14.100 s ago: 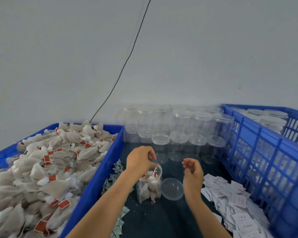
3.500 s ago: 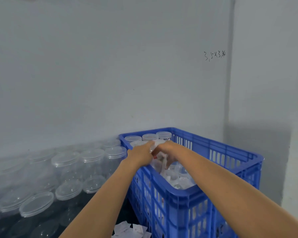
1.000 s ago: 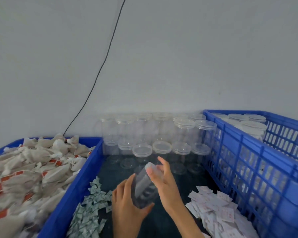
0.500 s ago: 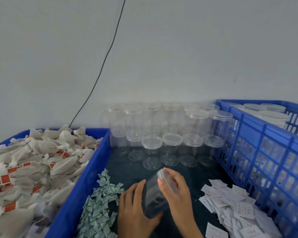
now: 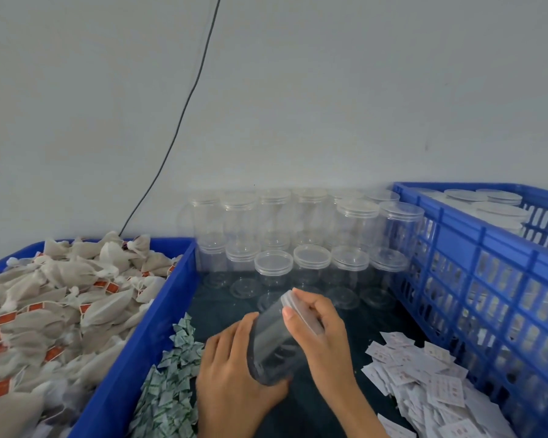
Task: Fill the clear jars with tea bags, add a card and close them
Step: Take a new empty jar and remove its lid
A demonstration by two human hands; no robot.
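Far left: one blue tray (image 5: 130,358) heaped with tea bags (image 5: 60,298), too many and too overlapped to count; its near end is cut off by the frame. Beside it on the dark table (image 5: 215,308), a pile of small green-and-white sachets (image 5: 168,380), uncountable. Centre: my left hand (image 5: 234,374) grips the base of one clear jar (image 5: 276,343), held tilted above the table; my right hand (image 5: 323,336) curls around its lid (image 5: 301,311). Behind, stacked empty jars (image 5: 310,257): six lids in the front row, the rest blurred. Right: loose white cards (image 5: 424,380), uncounted, then one blue crate (image 5: 487,279) holding capped jars, four tops discernible.
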